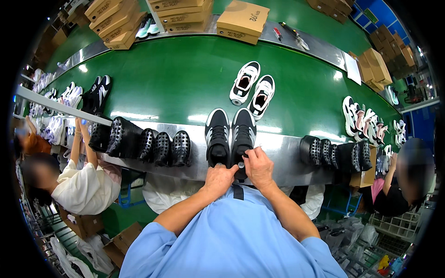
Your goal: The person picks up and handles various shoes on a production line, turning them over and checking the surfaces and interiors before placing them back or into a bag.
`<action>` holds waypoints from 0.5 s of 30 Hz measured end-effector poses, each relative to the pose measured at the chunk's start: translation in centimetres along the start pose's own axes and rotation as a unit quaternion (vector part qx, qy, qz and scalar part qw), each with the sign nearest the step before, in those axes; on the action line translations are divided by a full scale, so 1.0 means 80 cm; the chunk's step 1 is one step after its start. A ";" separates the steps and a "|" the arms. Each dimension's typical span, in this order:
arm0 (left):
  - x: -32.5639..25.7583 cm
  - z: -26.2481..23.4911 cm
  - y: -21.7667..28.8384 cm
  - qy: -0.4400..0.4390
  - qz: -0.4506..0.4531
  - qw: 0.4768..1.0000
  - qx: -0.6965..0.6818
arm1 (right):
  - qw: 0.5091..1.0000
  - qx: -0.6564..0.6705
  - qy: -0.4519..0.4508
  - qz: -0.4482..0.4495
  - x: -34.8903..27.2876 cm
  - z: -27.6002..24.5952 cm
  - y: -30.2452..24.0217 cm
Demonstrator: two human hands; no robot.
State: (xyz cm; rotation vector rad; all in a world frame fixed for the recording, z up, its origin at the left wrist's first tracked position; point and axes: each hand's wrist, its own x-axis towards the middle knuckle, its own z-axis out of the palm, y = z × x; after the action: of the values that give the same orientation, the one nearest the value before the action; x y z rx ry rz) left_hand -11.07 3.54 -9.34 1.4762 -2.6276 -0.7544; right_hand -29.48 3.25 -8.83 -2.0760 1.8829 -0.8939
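Observation:
Two black sneakers with grey-white trim stand side by side at the metal table edge in front of me, toes pointing away: the left sneaker [217, 132] and the right sneaker [243, 132]. My left hand [219, 179] is closed at the heel end of the pair, its thumb reaching across to the right sneaker's heel opening. Some of its fingers are hidden inside or behind the left sneaker's collar. With bent fingers, my right hand [259, 167] pinches the right sneaker's collar on its right side. A small round pale mark [241, 165] shows inside that heel.
Beyond the pair, white-and-black sneakers [262, 96] stand on the green belt [176, 78]. Black studded shoe forms line the metal edge at left [181, 148] and right [310, 150]. Shoe boxes [242, 21] sit on the far ledge. Co-workers [85, 185] work on both sides.

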 end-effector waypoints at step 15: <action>-0.003 -0.008 0.008 -0.013 0.004 1.000 -0.008 | 0.989 0.134 -0.061 0.009 0.047 -0.030 -0.025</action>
State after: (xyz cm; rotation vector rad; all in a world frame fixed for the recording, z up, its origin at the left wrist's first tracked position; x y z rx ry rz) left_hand -11.25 3.76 -8.45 1.4601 -2.6397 -0.7972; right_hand -29.08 0.57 -4.77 -1.9047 1.6181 -0.9343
